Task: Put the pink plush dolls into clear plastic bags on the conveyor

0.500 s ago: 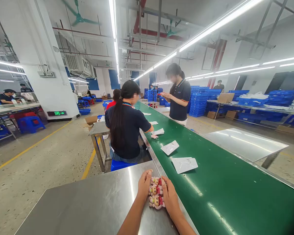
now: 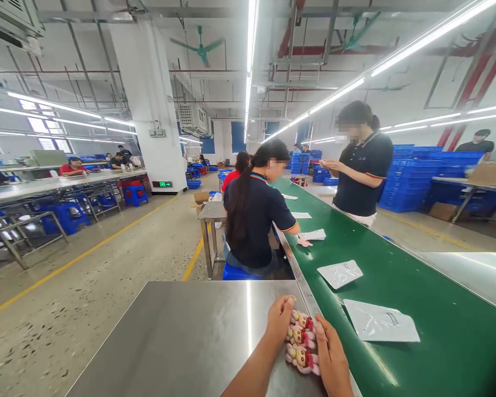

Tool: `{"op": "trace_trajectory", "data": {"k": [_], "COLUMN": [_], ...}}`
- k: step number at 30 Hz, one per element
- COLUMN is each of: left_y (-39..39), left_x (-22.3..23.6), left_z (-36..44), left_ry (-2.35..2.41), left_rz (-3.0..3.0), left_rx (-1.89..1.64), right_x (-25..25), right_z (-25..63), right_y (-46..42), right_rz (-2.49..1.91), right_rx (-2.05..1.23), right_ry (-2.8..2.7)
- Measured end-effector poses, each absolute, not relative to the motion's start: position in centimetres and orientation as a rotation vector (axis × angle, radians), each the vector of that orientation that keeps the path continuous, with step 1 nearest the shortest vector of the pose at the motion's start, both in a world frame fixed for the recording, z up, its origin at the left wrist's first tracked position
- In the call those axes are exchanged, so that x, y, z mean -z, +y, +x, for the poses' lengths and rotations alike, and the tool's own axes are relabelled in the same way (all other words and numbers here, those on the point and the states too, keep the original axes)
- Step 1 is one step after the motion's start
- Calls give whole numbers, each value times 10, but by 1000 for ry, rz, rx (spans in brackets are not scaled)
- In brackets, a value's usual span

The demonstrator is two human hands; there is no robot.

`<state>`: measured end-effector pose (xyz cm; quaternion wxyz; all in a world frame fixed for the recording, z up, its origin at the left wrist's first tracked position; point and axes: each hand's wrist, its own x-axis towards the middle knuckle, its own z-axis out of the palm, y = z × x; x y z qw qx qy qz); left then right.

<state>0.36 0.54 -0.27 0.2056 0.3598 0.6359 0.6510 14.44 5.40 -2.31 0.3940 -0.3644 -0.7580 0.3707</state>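
Cupping three small dolls (image 2: 301,343) between our left hand (image 2: 278,322) and right hand (image 2: 333,358) at the tabletop (image 2: 182,336) edge, we risk nudging one onto the green belt (image 2: 438,342).

Pink dolls (image 2: 301,344) with red tops, silver steel table (image 2: 182,336), green conveyor belt (image 2: 438,325), white pouches (image 2: 381,321).

Dolls (image 2: 301,342) on table (image 2: 182,336), left of conveyor (image 2: 438,342)
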Motion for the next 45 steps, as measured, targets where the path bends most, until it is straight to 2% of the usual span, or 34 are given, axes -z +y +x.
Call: {"op": "trace_trajectory", "data": {"k": [16,31,41,45], "left_y": [7,2,4,24], "left_x": [4,6,11,3], "left_z": [2,-11,-24,-44], "left_ry": [1807,1799,1786,1926], "left_rz": [1036,1102,1040,1216], "left_rx": [-1826,-1640,-1598,-1456], "right_x": [29,4,9,8], "right_z": [140,133,131,129], "right_y": [61,32,29,29], "right_rz": [-923,-891,-859,-866], "right_rx": [-948,-798,-778,-789], "right_ry": [-1940,-1791,-1767,-1750]}}
